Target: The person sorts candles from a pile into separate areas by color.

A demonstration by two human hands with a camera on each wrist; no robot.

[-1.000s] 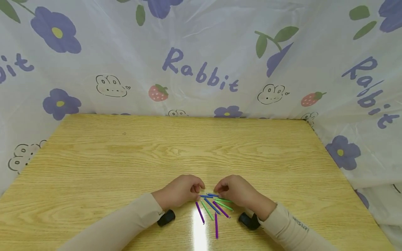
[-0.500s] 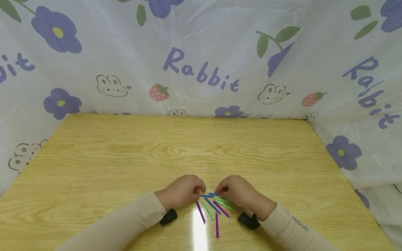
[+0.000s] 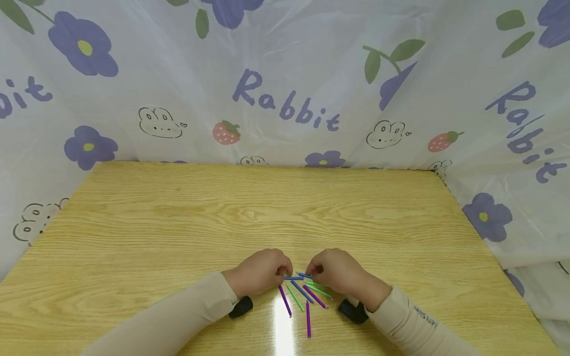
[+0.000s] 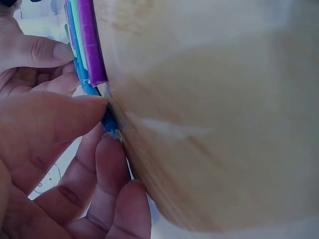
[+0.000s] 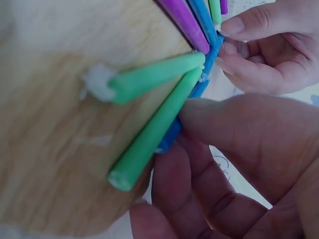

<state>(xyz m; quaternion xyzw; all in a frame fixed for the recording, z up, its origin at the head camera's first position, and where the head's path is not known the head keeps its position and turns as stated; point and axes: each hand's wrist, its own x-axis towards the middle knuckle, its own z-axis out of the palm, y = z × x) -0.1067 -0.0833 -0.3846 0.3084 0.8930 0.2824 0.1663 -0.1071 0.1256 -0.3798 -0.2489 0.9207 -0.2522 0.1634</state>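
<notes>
While left and right fingers (image 4: 65, 114) (image 5: 232, 119) pinch blue sticks (image 3: 294, 278) — green, purple sticks (image 5: 154, 132) crowd close.

A wooden table (image 3: 222, 217), its grain running from side to side, bears a loose fan of thin sticks of wax. Three purple candles (image 3: 308, 320), three green candles (image 3: 296, 298) and a blue candle (image 3: 302, 292) lie on the wood; two of the green ones converge at one end. Two more blue candles (image 3: 293, 278) stretch crosswise behind; whether these touch the tabletop is unclear.
</notes>
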